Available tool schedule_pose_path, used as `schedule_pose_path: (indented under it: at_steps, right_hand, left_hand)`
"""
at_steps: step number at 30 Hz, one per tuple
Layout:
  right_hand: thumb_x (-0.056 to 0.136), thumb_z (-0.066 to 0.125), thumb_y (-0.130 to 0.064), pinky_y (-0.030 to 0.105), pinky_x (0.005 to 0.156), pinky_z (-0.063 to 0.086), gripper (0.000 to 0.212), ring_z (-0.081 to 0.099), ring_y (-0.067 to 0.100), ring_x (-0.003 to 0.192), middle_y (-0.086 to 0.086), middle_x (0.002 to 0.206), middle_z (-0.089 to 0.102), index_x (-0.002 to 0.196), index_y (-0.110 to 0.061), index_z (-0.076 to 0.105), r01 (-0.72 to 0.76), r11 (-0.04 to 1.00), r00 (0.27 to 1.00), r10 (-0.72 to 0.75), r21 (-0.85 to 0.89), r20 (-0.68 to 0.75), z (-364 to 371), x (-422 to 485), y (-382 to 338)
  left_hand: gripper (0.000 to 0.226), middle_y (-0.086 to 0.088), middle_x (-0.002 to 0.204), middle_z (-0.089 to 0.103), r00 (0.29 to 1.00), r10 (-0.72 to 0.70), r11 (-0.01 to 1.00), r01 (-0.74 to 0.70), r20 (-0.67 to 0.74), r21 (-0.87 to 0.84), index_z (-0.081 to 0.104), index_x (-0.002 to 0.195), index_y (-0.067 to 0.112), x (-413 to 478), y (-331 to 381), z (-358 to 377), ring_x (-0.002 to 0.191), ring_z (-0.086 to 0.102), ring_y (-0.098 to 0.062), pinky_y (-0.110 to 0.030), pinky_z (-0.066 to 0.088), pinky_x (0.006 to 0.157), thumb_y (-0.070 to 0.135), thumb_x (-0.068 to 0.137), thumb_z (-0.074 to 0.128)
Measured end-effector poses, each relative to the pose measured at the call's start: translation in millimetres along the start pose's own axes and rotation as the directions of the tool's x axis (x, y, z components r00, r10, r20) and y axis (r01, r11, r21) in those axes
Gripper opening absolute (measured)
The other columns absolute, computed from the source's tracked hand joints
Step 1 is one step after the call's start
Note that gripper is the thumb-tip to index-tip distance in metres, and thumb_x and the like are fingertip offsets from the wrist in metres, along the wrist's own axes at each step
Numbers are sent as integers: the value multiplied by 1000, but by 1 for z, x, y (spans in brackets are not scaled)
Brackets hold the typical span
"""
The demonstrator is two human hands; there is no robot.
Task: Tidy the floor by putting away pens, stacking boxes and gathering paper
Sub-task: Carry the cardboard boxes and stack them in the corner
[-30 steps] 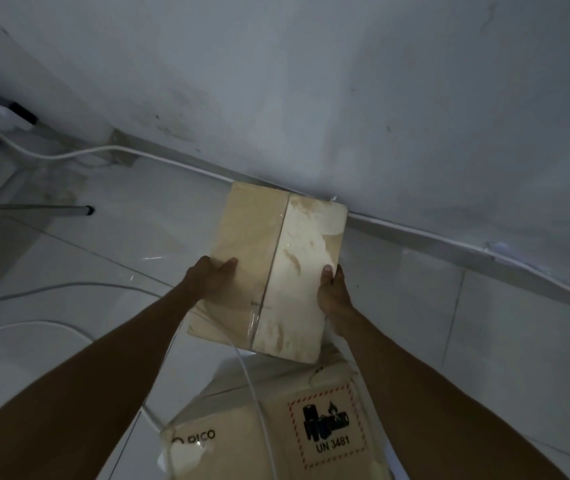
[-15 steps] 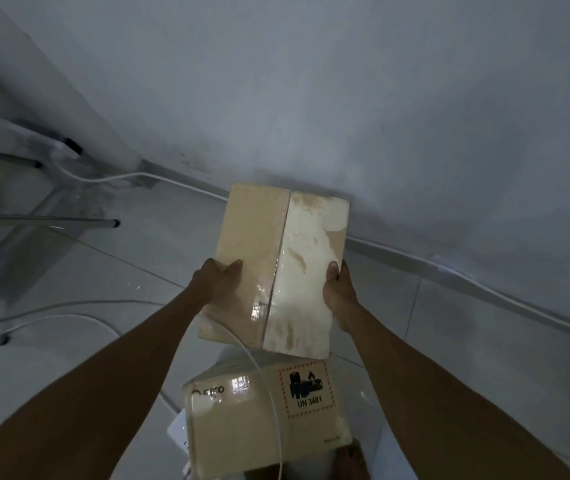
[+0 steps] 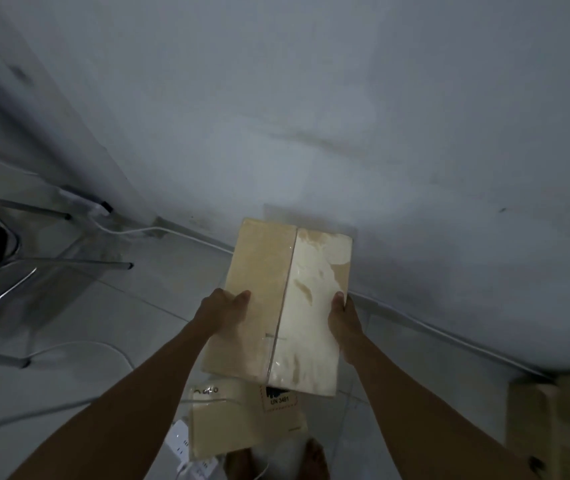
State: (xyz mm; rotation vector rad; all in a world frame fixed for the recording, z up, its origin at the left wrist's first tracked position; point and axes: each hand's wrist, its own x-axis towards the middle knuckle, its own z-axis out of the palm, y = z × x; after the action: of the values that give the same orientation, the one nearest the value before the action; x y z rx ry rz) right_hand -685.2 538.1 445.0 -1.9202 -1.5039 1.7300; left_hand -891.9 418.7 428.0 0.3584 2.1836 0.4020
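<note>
Two hands carry one flat tan cardboard box sealed with clear tape (image 3: 283,306): your left hand (image 3: 222,306) grips its left long edge and your right hand (image 3: 344,317) grips the right one. Its long axis points away from you, toward the grey wall (image 3: 345,116). The tan labelled carton (image 3: 242,424) lies on the white tiled floor (image 3: 432,375), below the held box's near end and about equally near both hands.
</note>
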Motion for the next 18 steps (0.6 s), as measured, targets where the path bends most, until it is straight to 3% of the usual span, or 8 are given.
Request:
schedule_pose_path:
  at_steps: [7, 11, 14, 18]
  right_hand:
    - [100, 23, -50, 41, 104, 36, 59, 43, 35, 129, 15, 145, 43, 143, -13, 38, -50, 999, 993, 49, -6, -111, -52, -85, -44]
    - [100, 20, -49, 41, 103, 40, 59, 47, 35, 126, 15, 142, 47, 139, -12, 43, 21, 997, 991, -31, -77, -132, -74, -123, -76]
    - [100, 18, -51, 41, 100, 39, 61, 50, 36, 122, 17, 135, 51, 136, -11, 46, 59, 987, 982, -84, -153, -166, -92, -147, -101]
    - [101, 18, -48, 39, 103, 36, 62, 46, 35, 126, 19, 138, 48, 137, -5, 43, 98, 966, 972, -145, -240, -187, -111, -182, -135]
  left_hand:
    - [76, -19, 127, 54, 997, 14, 987, -26, -80, -157, 42, 125, 4, -115, 29, -24, 113, 56, -35, -41, 47, 93, 66, 82, 51]
    - [71, -17, 125, 54, 994, 49, 955, -75, -96, -288, 37, 123, 7, -160, 38, -34, 110, 56, -35, -38, 45, 84, 65, 83, 51]
    - [62, -13, 117, 55, 993, 82, 919, -110, -87, -378, 35, 115, 11, -186, 50, -48, 100, 58, -29, -41, 48, 85, 62, 85, 52]
    - [53, -14, 113, 53, 985, 138, 851, -173, -107, -495, 35, 113, 7, -220, 74, -76, 86, 56, -20, -35, 47, 72, 51, 90, 53]
